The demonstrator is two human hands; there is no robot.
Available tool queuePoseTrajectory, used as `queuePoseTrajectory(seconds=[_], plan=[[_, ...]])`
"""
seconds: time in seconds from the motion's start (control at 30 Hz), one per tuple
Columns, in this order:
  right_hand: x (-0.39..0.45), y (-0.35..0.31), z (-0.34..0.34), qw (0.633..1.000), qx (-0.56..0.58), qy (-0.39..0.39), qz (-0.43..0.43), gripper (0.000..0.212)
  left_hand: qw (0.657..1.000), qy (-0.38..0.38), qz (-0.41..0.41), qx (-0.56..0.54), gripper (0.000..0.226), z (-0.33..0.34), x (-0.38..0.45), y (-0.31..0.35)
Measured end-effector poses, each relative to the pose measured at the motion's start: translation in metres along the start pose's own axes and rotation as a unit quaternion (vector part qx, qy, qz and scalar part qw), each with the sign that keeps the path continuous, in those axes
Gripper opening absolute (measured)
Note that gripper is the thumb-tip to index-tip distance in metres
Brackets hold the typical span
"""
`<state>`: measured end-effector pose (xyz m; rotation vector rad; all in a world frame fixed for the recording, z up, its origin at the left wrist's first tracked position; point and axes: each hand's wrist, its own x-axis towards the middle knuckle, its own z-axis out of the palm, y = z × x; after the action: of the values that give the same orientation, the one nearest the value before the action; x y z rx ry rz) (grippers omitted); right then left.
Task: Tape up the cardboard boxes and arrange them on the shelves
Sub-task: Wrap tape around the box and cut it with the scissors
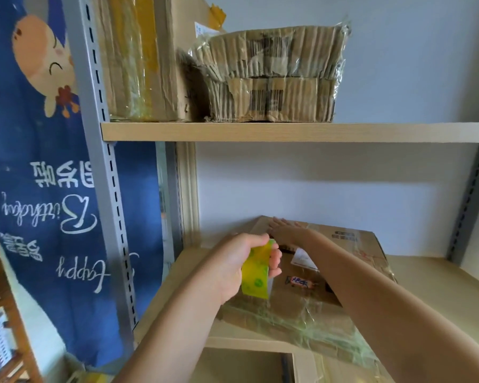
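Lower shelf [440, 275], left hand [241, 265] gripping tape roll [256, 272], right hand [286, 230] flat on box [351, 252]

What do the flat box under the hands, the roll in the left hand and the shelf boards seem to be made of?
Flat box: brown corrugated cardboard, matte, partly under glossy, wrinkled clear tape.
Roll, gripped by the left hand: likely plastic packing tape, shiny yellow-green.
Shelf board: light wood-look panel, probably laminate; faint grain, smooth edge.
The right hand presses the box.

Open shelf room right of the flat box [329, 272], upper shelf [288, 132] overhead
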<state>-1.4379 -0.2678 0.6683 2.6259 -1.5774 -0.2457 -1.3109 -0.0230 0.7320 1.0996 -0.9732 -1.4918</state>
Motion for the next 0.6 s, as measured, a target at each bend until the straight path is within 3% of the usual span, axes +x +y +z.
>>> queuePoseTrajectory(seconds=[0.13,0.2,0.33,0.47,0.6], plan=[[0.002,-0.012,0.000,1.000,0.018,0.002,0.008,0.046,1.000,-0.007,0.003,0.021,0.030,-0.005,-0.016,-0.004],[0.008,-0.010,0.002,0.999,0.038,-0.007,0.025,0.045,0.998,-0.034,-0.020,0.050,0.032,-0.011,-0.028,-0.008],[0.016,-0.004,0.007,0.993,0.096,0.006,0.065,0.050,0.997,-0.014,-0.065,0.036,0.028,-0.026,-0.043,-0.032],[0.011,-0.006,0.009,0.995,0.072,0.019,0.065,0.052,0.994,0.023,-0.109,-0.003,0.026,-0.032,-0.042,-0.070],[0.001,-0.012,0.005,0.998,0.022,0.020,0.053,0.052,0.991,-0.002,-0.128,-0.036,0.019,-0.035,-0.024,-0.097]])
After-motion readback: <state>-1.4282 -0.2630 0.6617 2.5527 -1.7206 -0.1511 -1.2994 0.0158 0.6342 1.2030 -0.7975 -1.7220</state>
